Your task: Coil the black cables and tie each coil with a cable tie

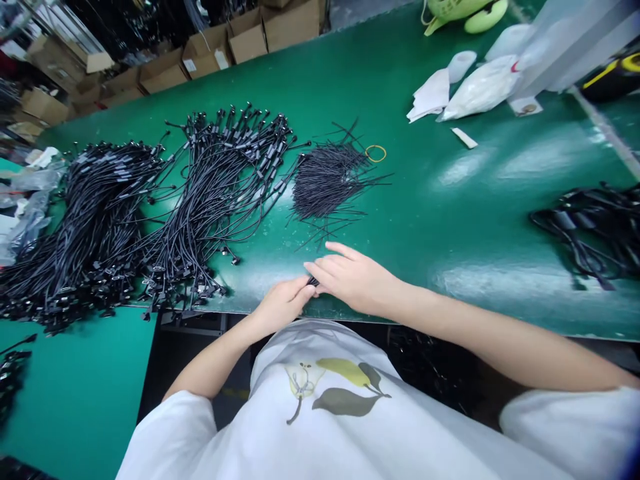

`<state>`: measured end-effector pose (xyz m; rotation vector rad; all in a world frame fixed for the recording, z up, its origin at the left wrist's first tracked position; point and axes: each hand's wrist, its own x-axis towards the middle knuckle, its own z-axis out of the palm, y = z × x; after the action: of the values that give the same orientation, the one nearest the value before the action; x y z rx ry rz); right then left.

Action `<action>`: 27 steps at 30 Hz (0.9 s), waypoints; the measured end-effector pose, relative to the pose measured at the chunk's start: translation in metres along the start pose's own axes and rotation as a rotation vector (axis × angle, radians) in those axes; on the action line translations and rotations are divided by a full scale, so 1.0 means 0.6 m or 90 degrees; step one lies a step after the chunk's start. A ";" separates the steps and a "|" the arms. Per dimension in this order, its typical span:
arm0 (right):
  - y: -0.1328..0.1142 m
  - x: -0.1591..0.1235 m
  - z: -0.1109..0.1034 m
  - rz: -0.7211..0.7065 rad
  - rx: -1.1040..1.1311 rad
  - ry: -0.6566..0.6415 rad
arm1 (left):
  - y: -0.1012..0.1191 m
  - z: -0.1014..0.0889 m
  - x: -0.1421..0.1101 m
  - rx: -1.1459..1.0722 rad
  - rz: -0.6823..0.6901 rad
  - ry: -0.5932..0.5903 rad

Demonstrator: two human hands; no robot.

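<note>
At the table's front edge my two hands meet over a small coiled black cable, mostly hidden by the fingers. My left hand is closed on it, thumb on top. My right hand pinches the cable from the other side, with its index finger lifted away. Just beyond my hands lies a loose pile of short black twist ties. To the left of the ties spreads a heap of black cables with small plugs at both ends.
A second cable heap lies farther left, beside clear plastic bags. A yellow rubber band is near the ties. Bundled black cables sit at right. White bags lie at the back, and cardboard boxes stand behind the table.
</note>
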<state>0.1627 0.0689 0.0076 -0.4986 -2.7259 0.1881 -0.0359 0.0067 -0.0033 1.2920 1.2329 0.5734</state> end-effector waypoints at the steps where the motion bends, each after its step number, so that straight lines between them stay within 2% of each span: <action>1: -0.003 -0.003 0.008 -0.012 -0.046 -0.030 | 0.002 -0.003 -0.002 0.039 0.006 -0.014; 4: -0.007 -0.013 0.026 -0.040 -0.115 -0.073 | 0.002 -0.006 -0.006 0.032 0.002 -0.074; 10: -0.006 -0.032 0.029 -0.112 -0.137 -0.081 | -0.011 -0.006 0.004 -0.204 -0.070 -0.192; 13: -0.006 -0.031 0.026 -0.099 -0.147 -0.099 | -0.011 -0.007 0.009 -0.160 -0.078 -0.228; 15: 0.000 -0.028 0.028 -0.080 -0.140 -0.119 | -0.008 -0.003 0.010 -0.040 -0.031 -0.169; 18: 0.012 -0.026 0.037 -0.048 -0.115 -0.135 | -0.005 0.007 0.017 0.119 0.071 0.011; 19: 0.014 -0.025 0.041 -0.035 -0.111 -0.131 | -0.005 0.010 0.020 0.145 0.097 0.047; 23: 0.012 -0.022 0.047 0.005 -0.095 -0.121 | -0.009 0.011 0.037 0.176 0.125 0.054; 25: 0.022 -0.018 0.039 0.013 -0.042 -0.126 | -0.017 0.011 0.041 0.126 0.095 0.058; 27: 0.059 -0.015 0.026 0.035 0.069 -0.110 | -0.028 0.012 0.040 0.025 0.033 0.058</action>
<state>0.1757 0.0976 -0.0167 -0.5489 -2.8513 0.4092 -0.0267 0.0206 -0.0284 1.3459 1.2932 0.6541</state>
